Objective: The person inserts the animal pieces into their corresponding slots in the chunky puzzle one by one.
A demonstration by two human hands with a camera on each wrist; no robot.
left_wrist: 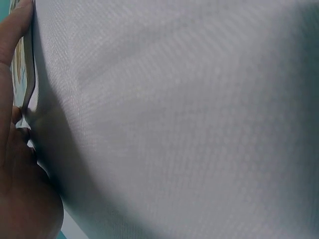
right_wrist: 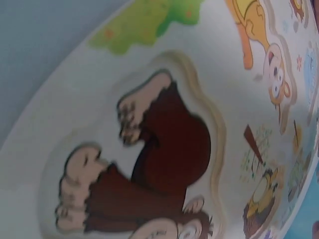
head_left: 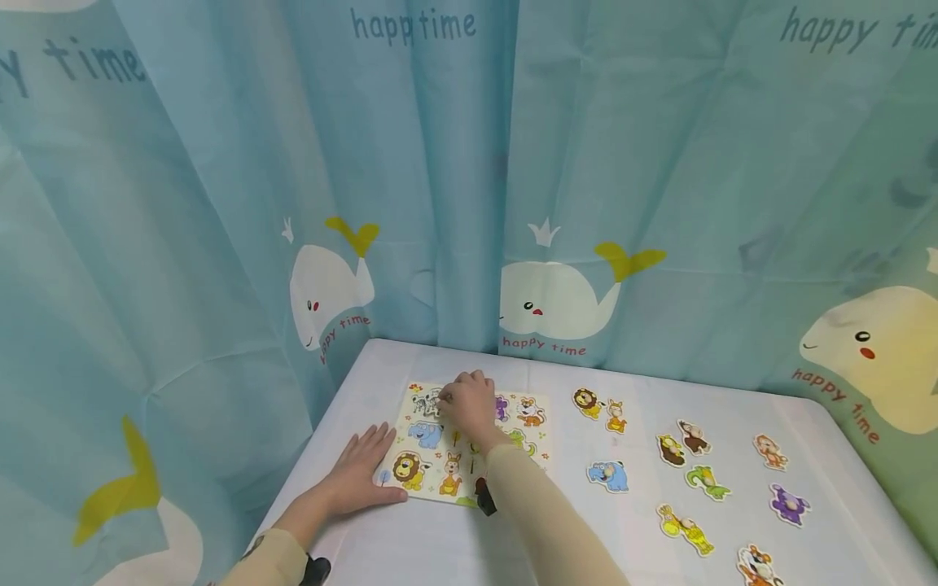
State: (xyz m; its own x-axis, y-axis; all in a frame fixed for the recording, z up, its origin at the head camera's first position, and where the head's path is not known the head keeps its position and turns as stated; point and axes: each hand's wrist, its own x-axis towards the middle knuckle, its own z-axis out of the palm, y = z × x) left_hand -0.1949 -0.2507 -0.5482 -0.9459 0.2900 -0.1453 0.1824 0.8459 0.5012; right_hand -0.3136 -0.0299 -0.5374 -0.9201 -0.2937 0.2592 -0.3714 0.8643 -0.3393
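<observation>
A wooden animal puzzle board (head_left: 438,453) lies on the table, printed with animals in shallow recesses. My left hand (head_left: 359,472) rests at its left edge, fingers spread and thumb along the near corner; the left wrist view shows the thumb (left_wrist: 14,32) against the board's edge (left_wrist: 30,74). Over the board's far left, my right hand (head_left: 472,407) has bent fingers that pinch a zebra puzzle piece (head_left: 423,404) at the zebra's place, partly hidden by the fingertips. In the right wrist view the brown gorilla recess (right_wrist: 174,149) and the kangaroo recess (right_wrist: 254,30) show up close, without the hand.
Loose animal pieces are scattered to the right: a lion (head_left: 587,403), a kangaroo (head_left: 616,416), an elephant (head_left: 608,476), a crocodile (head_left: 707,482), a giraffe (head_left: 685,527), a purple animal (head_left: 789,505), a tiger (head_left: 757,566) and others. A blue curtain (head_left: 469,163) hangs behind the table.
</observation>
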